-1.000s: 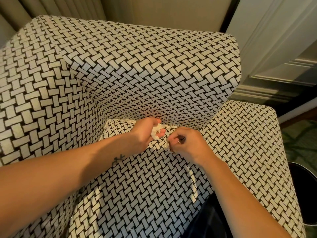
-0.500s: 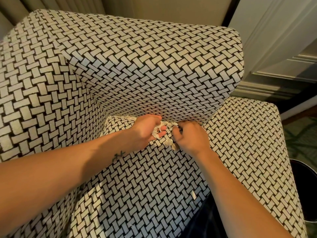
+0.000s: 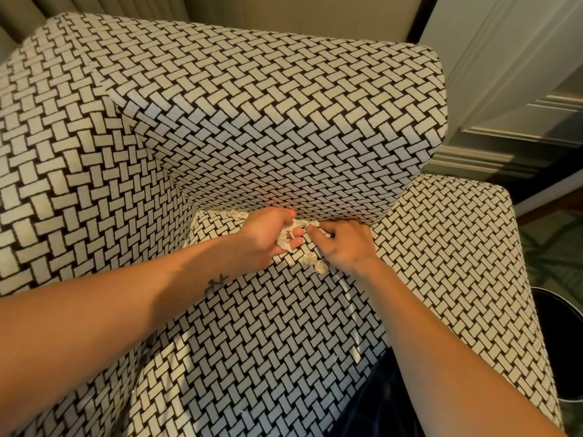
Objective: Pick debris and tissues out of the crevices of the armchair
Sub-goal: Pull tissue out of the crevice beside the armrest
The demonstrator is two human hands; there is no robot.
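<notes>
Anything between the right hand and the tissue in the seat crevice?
Nothing visible. The right hand reaches the crevice tissue directly; the left hand grips a wad alongside, and two coins lie on the seat, clear of it.

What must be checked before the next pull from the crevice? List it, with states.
1. Left hand grips tissue: ok.
2. Right hand at the crevice: ok.
3. Right fingers hold something: cannot tell.
4. Coins off the seat: not ok, two lie beside the right hand.
5. Crevice cleared: not ok, a white scrap shows beyond the left hand.
6. Bin nearby: ok, on the right.
</notes>
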